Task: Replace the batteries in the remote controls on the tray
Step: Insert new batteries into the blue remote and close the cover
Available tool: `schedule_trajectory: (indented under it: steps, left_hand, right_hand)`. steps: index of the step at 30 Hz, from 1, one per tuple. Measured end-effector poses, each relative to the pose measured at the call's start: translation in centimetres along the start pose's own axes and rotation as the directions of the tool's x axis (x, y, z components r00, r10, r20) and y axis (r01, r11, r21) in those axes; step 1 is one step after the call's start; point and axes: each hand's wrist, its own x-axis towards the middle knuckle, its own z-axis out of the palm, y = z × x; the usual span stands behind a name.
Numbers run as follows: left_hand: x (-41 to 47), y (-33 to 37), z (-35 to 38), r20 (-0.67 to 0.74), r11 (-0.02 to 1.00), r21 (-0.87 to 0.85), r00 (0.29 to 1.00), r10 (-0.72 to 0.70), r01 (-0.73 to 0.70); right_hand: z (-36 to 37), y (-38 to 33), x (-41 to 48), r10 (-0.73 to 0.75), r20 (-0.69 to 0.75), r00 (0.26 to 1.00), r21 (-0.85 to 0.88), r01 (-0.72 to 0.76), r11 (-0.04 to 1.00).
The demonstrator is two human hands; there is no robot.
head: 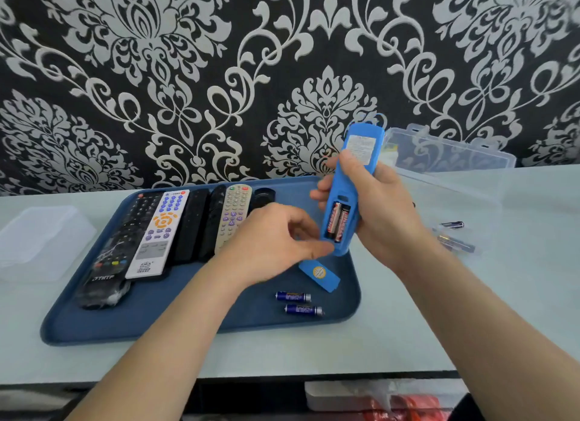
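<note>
Desk (408, 342) is carrying a blue tray (157, 326) in the lower centre of the frame. A row of remotes (191, 229) is lying along the tray's left half.

Right hand (386, 207) is gripping the blue remote (361, 144), fingers wrapped round its middle, holding it nearly upright above the tray's right edge with the back facing the camera. The compartment is standing open, with two red-and-black batteries (338, 221) sitting inside.

Left hand (276, 235) is holding nothing. Its fingers are bending loosely and its thumb is reaching to the remote's lower end, just below the compartment.

The battery cover (318, 275) is lying loose on the tray beneath the remote. Two blue batteries (293, 296) are lying just below it, near the tray's bottom right.

Risks, as I am judging them:
- The remote is tilting with its open compartment facing out, so a prised cell could be dropping onto the tray and rolling in among the blue pair, mixing used with fresh. I cannot tell which pair is which.
- The blue cells are round and lying free, so a knock from the left forearm could be sending them off.
- Polarity marks are not readable here, so a reversed cell is possible.

Position: the seated cells are lying just right of the left fingertips, between the two hands. The blue pair is lying below the left wrist, apart from both hands.
</note>
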Motion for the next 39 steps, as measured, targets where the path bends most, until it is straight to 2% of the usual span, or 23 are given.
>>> schedule_trajectory:
  steps: [2, 3, 5, 9, 10, 11, 12, 13, 14, 15, 16, 18, 22, 25, 27, 31, 35, 39]
  left_hand:
    - [-0.1, -0.2, 0.4, 0.032, 0.943, 0.317, 0.995, 0.093, -0.098]
    - [0.1, -0.3, 0.6, 0.077, 0.898, 0.413, 0.988, 0.134, -0.154]
    - [0.2, -0.4, 0.8, 0.133, 0.874, 0.436, 0.976, 0.172, -0.213]
    - [0.2, -0.8, -0.1, 0.084, 0.926, 0.353, 0.990, 0.114, -0.136]
    - [0.2, -0.8, -0.6, 0.032, 0.961, 0.257, 0.995, 0.096, -0.101]
    - [0.2, -0.8, -1.2, -0.033, 0.994, 0.081, 0.996, 0.078, -0.075]
    - [0.1, -0.7, -1.8, -0.095, 0.984, -0.164, 0.994, 0.050, -0.065]
    - [-0.1, -0.4, -2.4, -0.131, 0.903, -0.424, 0.991, 0.018, -0.072]
    - [-0.3, 0.0, -2.7, -0.127, 0.771, -0.633, 0.992, -0.005, -0.078]
    - [-0.5, 0.4, -2.9, -0.106, 0.640, -0.764, 0.994, -0.004, -0.079]
    - [-0.7, 0.8, -2.9, -0.082, 0.561, -0.825, 0.997, 0.011, -0.074]
    - [-1.0, 1.6, -2.2, -0.042, 0.520, -0.852, 0.998, 0.049, -0.062]
    - [-1.2, 2.0, -1.6, 0.000, 0.591, -0.804, 0.995, 0.099, -0.059]
    - [-1.2, 1.6, -2.2, 0.017, 0.778, -0.611, 0.980, 0.198, -0.146]
    - [-1.1, 1.5, -2.5, -0.020, 0.851, -0.494, 0.981, 0.195, -0.179]
    - [-1.0, 1.4, -3.1, -0.108, 0.853, -0.476, 0.977, 0.184, -0.214]
    - [-0.9, 1.3, -2.6, -0.061, 0.915, -0.288, 0.959, 0.278, -0.283]
    - [-0.9, 1.8, -1.8, -0.071, 0.928, -0.257, 0.963, 0.261, -0.270]
  right_hand:
    - [-0.5, 0.0, 0.4, 0.019, -0.069, 0.997, -0.007, -0.019, 1.000]
    - [-0.7, 0.0, 0.5, 0.026, -0.083, 0.996, -0.001, -0.026, 1.000]
    - [-0.9, -0.2, 0.5, 0.052, -0.074, 0.996, 0.003, -0.052, 0.999]
    - [-1.2, -0.3, 0.5, 0.095, -0.041, 0.995, 0.015, -0.095, 0.995]
    - [-1.2, -0.3, 0.6, 0.098, -0.039, 0.994, 0.025, -0.097, 0.995]
    - [-1.3, -0.3, 0.6, 0.105, -0.037, 0.994, 0.043, -0.103, 0.994]
    - [-1.4, -0.3, 0.7, 0.120, -0.033, 0.992, 0.072, -0.117, 0.991]
    - [-1.4, -0.3, 0.7, 0.142, -0.021, 0.990, 0.108, -0.139, 0.984]
    - [-1.4, -0.3, 0.8, 0.169, -0.005, 0.986, 0.142, -0.167, 0.976]
    - [-1.3, -0.2, 0.8, 0.198, 0.013, 0.980, 0.164, -0.197, 0.967]
    - [-1.2, -0.1, 0.8, 0.222, 0.029, 0.975, 0.177, -0.223, 0.959]
    - [-0.9, 0.1, 0.8, 0.250, 0.047, 0.967, 0.178, -0.254, 0.951]
    - [-0.7, 0.3, 0.8, 0.257, 0.059, 0.965, 0.197, -0.264, 0.944]
    - [-0.7, 0.1, 0.7, 0.246, 0.040, 0.968, 0.168, -0.250, 0.954]
    - [-0.6, 0.0, 0.7, 0.260, 0.034, 0.965, 0.135, -0.262, 0.956]
    - [-0.5, 0.2, 0.7, 0.281, 0.050, 0.958, 0.120, -0.285, 0.951]
    - [-0.5, 0.1, 0.5, 0.277, 0.099, 0.956, 0.109, -0.287, 0.952]
    - [-0.3, 0.3, 0.5, 0.284, 0.080, 0.955, 0.035, -0.288, 0.957]
